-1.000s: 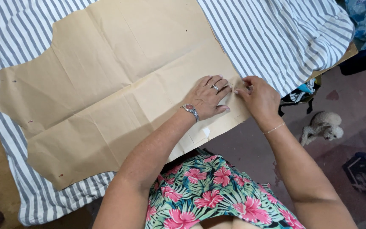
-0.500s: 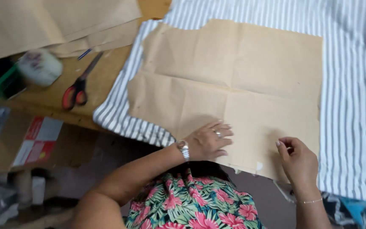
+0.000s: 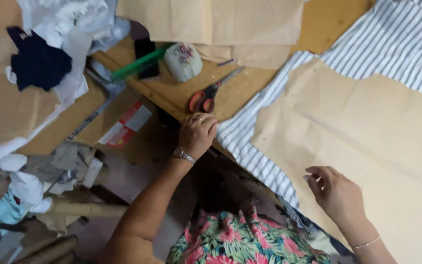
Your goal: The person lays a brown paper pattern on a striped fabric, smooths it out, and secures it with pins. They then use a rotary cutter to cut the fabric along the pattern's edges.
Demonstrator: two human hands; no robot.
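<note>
Left hand (image 3: 197,133) curled on the table edge (image 3: 169,105) just beside red-handled scissors (image 3: 203,100), right hand (image 3: 335,190) loosely spread over brown paper pattern (image 3: 367,132)

The wooden table (image 3: 242,95) carries striped fabric (image 3: 406,44), red-handled scissors (image 3: 208,95), a pincushion (image 3: 182,61) and paper sheets (image 3: 221,22).

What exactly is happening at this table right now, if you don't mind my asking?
A person at a wooden table rests the left hand at its edge, just below the red-handled scissors. The right hand hovers open over a brown paper pattern lying on striped fabric. A pincushion and more paper pieces sit farther back.
</note>
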